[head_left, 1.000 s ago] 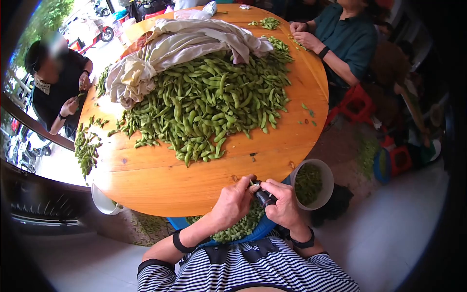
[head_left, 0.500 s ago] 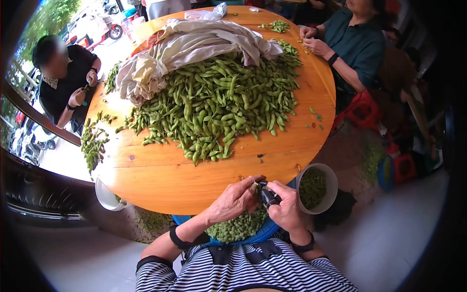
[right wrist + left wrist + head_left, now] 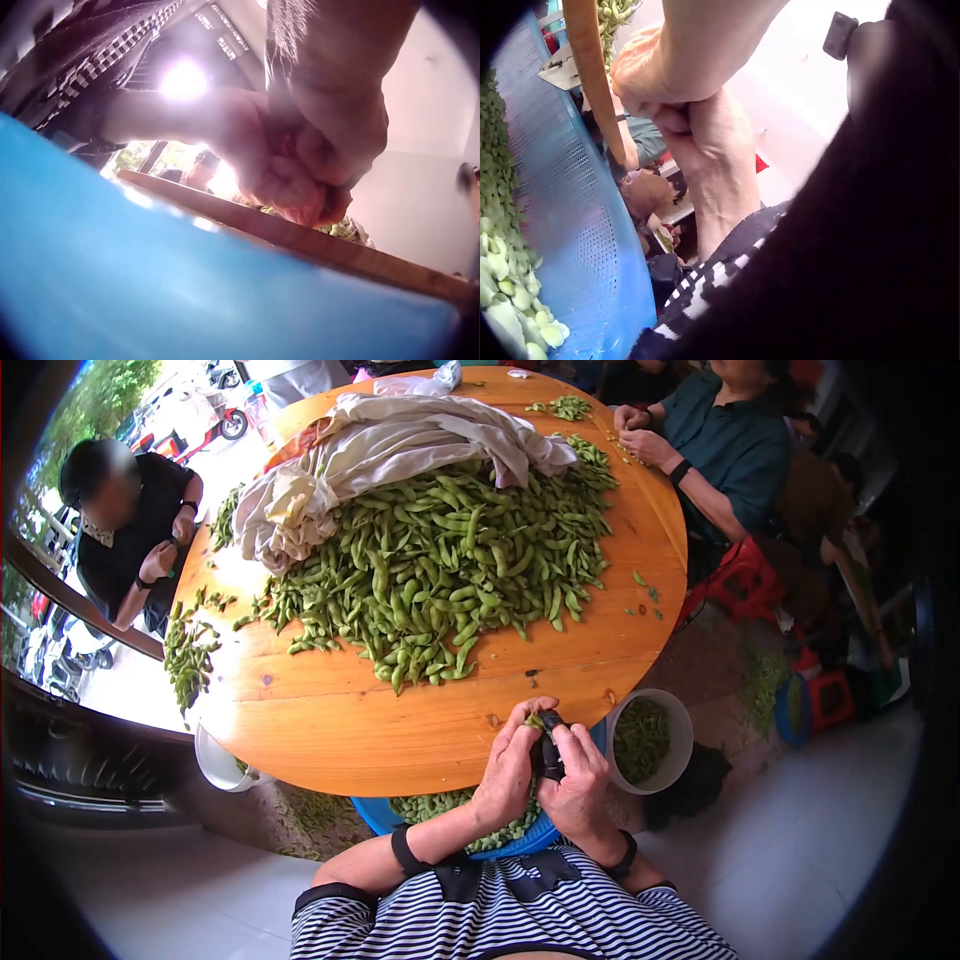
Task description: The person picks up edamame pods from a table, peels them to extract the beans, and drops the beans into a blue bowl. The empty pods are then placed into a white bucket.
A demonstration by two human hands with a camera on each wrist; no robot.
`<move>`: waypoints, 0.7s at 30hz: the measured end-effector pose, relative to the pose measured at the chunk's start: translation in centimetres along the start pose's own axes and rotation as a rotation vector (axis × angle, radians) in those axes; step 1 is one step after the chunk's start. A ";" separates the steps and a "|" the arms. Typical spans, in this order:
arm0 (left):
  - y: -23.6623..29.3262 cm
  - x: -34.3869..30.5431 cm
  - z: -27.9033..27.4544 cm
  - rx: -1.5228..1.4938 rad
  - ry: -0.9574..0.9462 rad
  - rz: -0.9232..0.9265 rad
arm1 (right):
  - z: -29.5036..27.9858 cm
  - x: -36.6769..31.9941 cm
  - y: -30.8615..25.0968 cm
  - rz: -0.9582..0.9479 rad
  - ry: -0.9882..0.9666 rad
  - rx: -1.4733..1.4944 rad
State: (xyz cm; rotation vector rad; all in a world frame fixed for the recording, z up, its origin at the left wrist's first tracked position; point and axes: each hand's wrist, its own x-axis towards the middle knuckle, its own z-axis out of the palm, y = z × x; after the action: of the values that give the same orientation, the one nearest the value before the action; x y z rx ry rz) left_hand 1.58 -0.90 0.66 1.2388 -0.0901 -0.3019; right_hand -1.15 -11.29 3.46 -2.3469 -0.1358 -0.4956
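In the head view both hands meet just over the near edge of the table (image 3: 400, 755). My left hand (image 3: 508, 775) grips a green soybean pod (image 3: 535, 721), of which only a small part shows between the fingers. Close against it, my right hand (image 3: 578, 785) pinches at the same pod, with black coverings (image 3: 549, 760) over what look like its thumb and a fingertip. Below the hands a blue basket (image 3: 375, 815) holds shelled green soybeans (image 3: 425, 806). Both wrist views show the hands pressed together, the pod hidden there.
A big heap of soybean pods (image 3: 430, 580) fills the table's middle, partly under a pale cloth (image 3: 400, 435). White buckets (image 3: 681, 745) (image 3: 213, 763) stand on the floor at right and left. Two people (image 3: 735, 445) (image 3: 125, 560) sit at the far sides.
Both hands have risen slightly toward the table and drawn closer together, the left turning more upright. More of the basket's left rim shows.
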 end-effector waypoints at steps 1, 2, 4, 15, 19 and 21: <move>-1.4 0.1 -0.7 0.070 -0.062 0.077 | 0.1 -0.1 0.2 -0.028 0.027 -0.006; -2.5 0.1 -1.1 0.138 -0.122 0.154 | 0.2 -0.1 0.3 -0.057 0.052 -0.012; -0.6 0.2 -0.4 -0.254 -0.064 -0.101 | 0.2 -0.3 0.3 -0.073 0.053 -0.015; 2.0 0.8 -1.1 -0.593 -0.073 -0.366 | -0.1 0.2 0.3 -0.153 0.012 0.019; 2.6 0.4 -1.2 -0.461 -0.121 -0.324 | -0.9 0.6 0.3 -0.104 -0.006 0.097; 2.6 0.1 -1.6 -0.419 -0.133 -0.311 | -1.1 1.0 0.6 -0.075 0.000 0.221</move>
State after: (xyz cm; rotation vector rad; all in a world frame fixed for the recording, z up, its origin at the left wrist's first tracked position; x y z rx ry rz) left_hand 2.48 1.29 2.54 0.8121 0.0520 -0.6398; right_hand -0.44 -12.57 4.19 -2.1313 -0.2654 -0.4909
